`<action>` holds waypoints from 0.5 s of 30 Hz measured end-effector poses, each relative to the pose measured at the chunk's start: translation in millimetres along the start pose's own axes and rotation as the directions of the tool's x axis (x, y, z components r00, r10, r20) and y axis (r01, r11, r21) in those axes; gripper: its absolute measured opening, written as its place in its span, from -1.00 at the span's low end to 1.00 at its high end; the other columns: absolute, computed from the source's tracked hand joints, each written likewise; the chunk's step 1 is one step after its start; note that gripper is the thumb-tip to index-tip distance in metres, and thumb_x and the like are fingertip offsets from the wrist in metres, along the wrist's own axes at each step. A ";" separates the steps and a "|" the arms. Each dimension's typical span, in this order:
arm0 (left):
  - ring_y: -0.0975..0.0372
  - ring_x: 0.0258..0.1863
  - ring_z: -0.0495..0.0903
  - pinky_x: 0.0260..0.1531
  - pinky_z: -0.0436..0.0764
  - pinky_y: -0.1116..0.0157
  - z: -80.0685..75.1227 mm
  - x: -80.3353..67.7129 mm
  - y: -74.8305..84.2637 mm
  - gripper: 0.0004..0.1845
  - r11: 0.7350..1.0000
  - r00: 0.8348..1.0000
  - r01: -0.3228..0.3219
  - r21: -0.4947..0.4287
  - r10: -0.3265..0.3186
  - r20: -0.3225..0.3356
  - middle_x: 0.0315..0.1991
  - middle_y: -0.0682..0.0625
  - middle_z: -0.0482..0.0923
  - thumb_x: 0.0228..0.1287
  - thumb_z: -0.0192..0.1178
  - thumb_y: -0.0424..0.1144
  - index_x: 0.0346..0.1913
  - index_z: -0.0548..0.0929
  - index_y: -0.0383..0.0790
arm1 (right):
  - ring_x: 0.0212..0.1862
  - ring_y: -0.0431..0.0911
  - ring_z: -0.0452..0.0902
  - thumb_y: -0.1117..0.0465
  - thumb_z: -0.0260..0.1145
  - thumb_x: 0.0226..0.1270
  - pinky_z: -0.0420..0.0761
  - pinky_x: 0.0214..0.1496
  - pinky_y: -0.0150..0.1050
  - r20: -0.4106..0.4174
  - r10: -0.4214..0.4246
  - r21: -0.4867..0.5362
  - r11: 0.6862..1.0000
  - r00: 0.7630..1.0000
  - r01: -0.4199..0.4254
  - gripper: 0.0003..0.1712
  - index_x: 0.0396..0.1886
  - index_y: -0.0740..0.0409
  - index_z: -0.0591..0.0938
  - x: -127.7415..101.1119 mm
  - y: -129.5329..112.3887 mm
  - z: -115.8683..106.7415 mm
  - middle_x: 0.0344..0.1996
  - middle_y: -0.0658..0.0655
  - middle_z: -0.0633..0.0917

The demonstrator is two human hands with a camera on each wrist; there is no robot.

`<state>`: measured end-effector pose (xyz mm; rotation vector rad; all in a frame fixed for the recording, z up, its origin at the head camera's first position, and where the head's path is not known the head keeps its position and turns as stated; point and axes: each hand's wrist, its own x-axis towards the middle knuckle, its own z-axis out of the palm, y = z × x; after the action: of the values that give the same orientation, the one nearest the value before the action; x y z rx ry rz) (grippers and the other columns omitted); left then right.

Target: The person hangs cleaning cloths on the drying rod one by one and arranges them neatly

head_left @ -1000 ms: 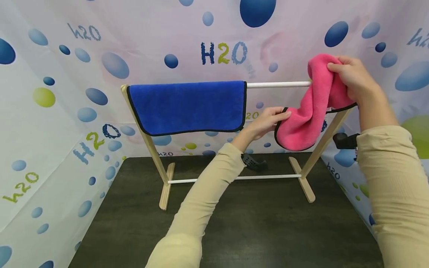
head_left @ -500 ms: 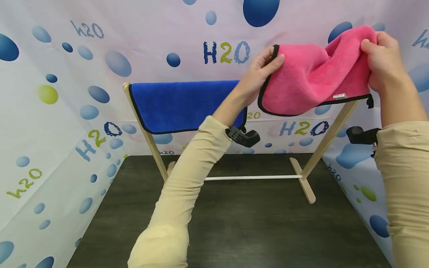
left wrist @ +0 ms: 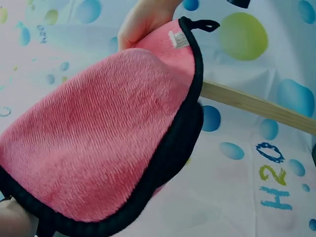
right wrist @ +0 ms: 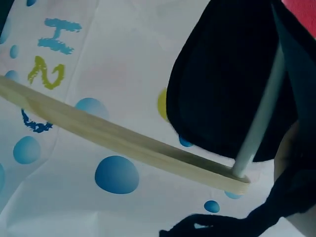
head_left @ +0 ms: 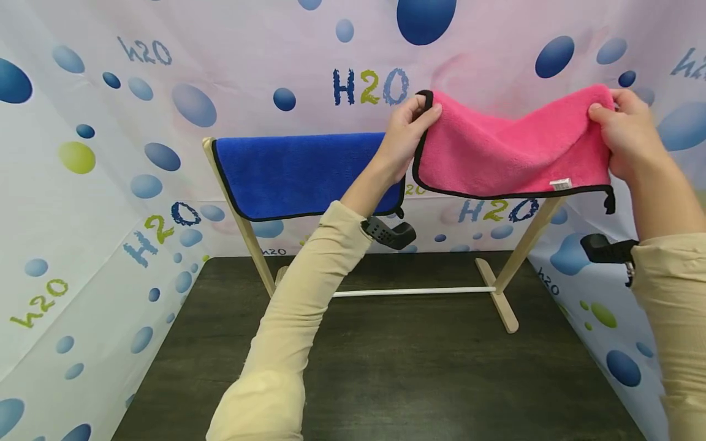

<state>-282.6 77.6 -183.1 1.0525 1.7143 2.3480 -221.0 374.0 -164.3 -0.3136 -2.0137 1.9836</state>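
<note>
A pink towel (head_left: 513, 153) with black edging is stretched between both hands at the right half of the rack. My left hand (head_left: 399, 141) pinches its left edge, thumb in front. At the other end my right hand (head_left: 634, 135) grips the top of the fold. A white label and a black hanging loop show at the towel's lower right corner. From the right wrist, the white top rod (right wrist: 261, 113) runs between the two dark-backed layers of the towel. On the rack's left half hangs a blue towel (head_left: 309, 177), partly behind my left hand.
The rack has wooden side posts (head_left: 529, 239), feet on a dark table (head_left: 430, 373), and a white lower rod (head_left: 413, 292). A printed sheet (head_left: 248, 79) with blue drops hangs behind and at both sides. Each wrist wears a black camera mount.
Both hands first rose and spread apart, unfolding the bunched pink towel, then the right hand came down a little. The towel is now wider and flatter. The blue towel stayed put.
</note>
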 end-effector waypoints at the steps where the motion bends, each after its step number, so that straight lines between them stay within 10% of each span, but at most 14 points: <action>1: 0.26 -0.36 0.41 -0.36 0.43 0.42 0.4 -3.2 -2.2 -0.91 1.000 1.000 0.015 0.016 -0.015 -0.008 -0.39 -0.02 0.38 0.36 -0.06 -0.39 -0.24 0.41 -0.37 | -0.16 -0.30 0.31 0.11 0.13 0.30 0.50 -0.55 -0.50 -0.009 0.001 -0.037 0.999 1.000 -0.001 -0.70 -0.02 -0.24 0.31 -2.2 4.1 -1.5 -0.17 -0.18 0.32; 15: 0.22 -0.30 0.56 -0.25 0.56 0.33 0.6 -38.1 -37.4 -0.79 0.991 0.999 0.041 0.127 -0.041 -0.007 -0.11 -0.32 0.55 0.37 -0.07 -0.37 -0.04 0.39 -0.46 | -0.18 -0.35 0.26 -0.04 0.14 0.25 0.44 -0.45 -0.64 -0.082 -0.100 -0.328 0.942 0.992 0.068 -0.34 0.31 -0.14 0.15 -28.0 45.0 -10.8 -0.18 -0.26 0.30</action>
<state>-265.8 76.7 -233.7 1.0190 1.8905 2.2448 -193.4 375.1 -210.8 -0.3811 -2.2470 1.5500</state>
